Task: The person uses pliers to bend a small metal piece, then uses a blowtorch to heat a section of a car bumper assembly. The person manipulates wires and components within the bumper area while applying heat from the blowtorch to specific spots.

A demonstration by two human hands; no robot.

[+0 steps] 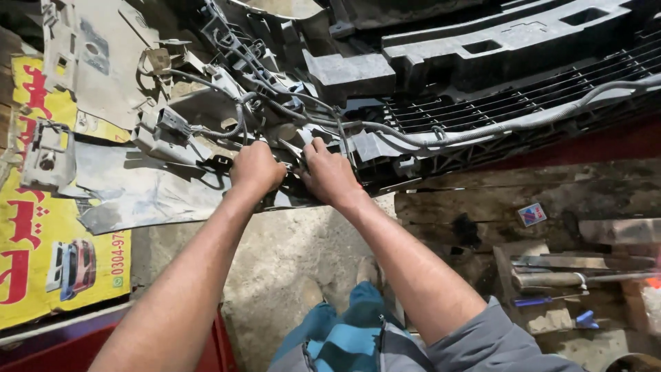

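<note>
Concrete floor (pixel 289 262); both hands (pixel 256 167) (pixel 329 172) gripping bumper (pixel 441 83) wiring harness (pixel 275 103).

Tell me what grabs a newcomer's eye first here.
Both hands, left and right, meet at centre, fingers closed on a small part among the grey wiring of a car bumper lying upside down across the top. At far left lies a bright yellow poster; at lower right, tools rest on a wooden bench.
</note>
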